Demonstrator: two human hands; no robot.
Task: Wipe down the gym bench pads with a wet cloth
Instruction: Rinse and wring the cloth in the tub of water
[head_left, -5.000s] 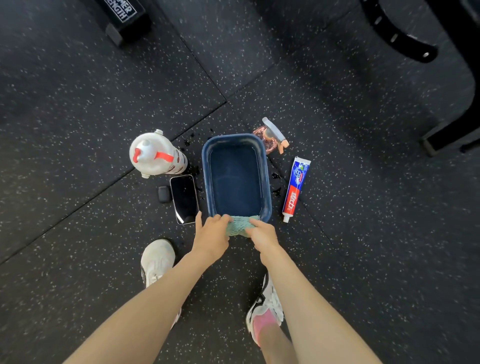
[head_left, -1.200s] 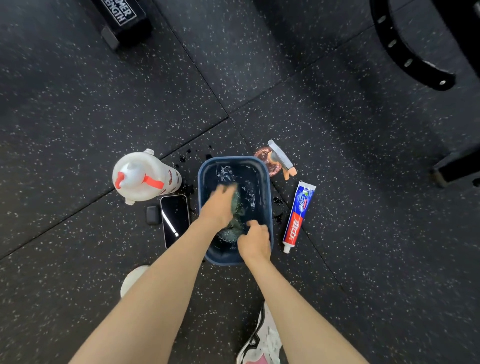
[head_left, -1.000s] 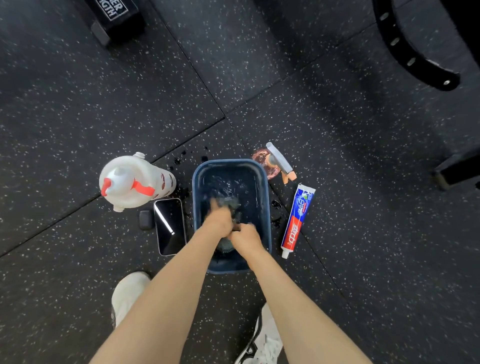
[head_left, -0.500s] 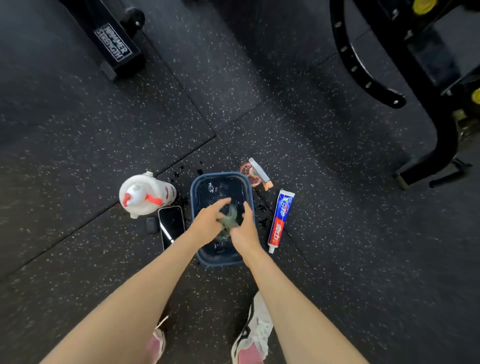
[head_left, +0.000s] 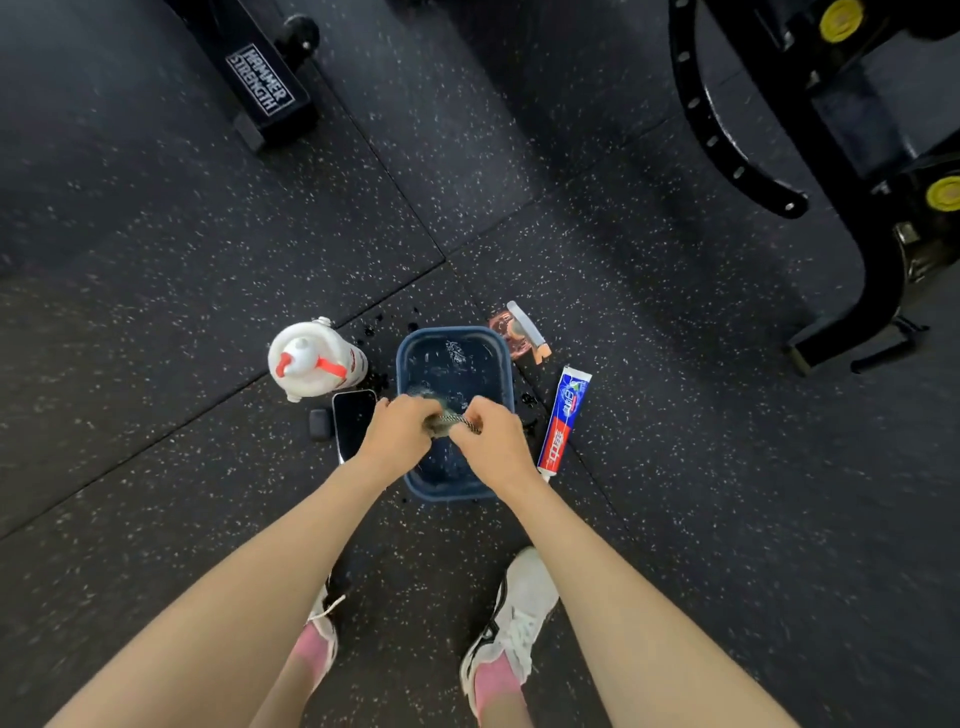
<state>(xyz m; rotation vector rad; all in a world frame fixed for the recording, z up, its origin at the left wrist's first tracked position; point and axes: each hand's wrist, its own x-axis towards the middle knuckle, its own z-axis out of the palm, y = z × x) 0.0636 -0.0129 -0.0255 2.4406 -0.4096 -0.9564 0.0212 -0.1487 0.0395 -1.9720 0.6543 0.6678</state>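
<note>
My left hand (head_left: 400, 434) and right hand (head_left: 493, 441) are both clenched round the cloth (head_left: 451, 422), knuckles up, fingers curled in. The cloth is a dark, wet, twisted bunch stretched between my two fists, with only a short length showing in the gap. It hangs over the near half of the blue basin (head_left: 402, 364), which sits on the floor directly under my grip. The basin holds water that glints on the side beyond my hands. Just left of my left fist lies a phone (head_left: 352, 418), screen up, with a small dark case (head_left: 319, 425) touching or nearly touching its outer side. Beyond them stands a white bottle (head_left: 309, 361) with a red strap. Just right of my right fist lies a toothpaste tube (head_left: 563, 415), cap end toward me, and past it, by the basin's far right corner, a spray bottle (head_left: 519, 332). Dark splashes dot the speckled floor (head_left: 701, 467) round the basin. My white shoes (head_left: 519, 613) stand below my forearms. Well beyond my grip to the left is a black frame foot (head_left: 265, 85) lettered HAMMER STRENGTH, and to the right a black machine frame (head_left: 878, 249).
</note>
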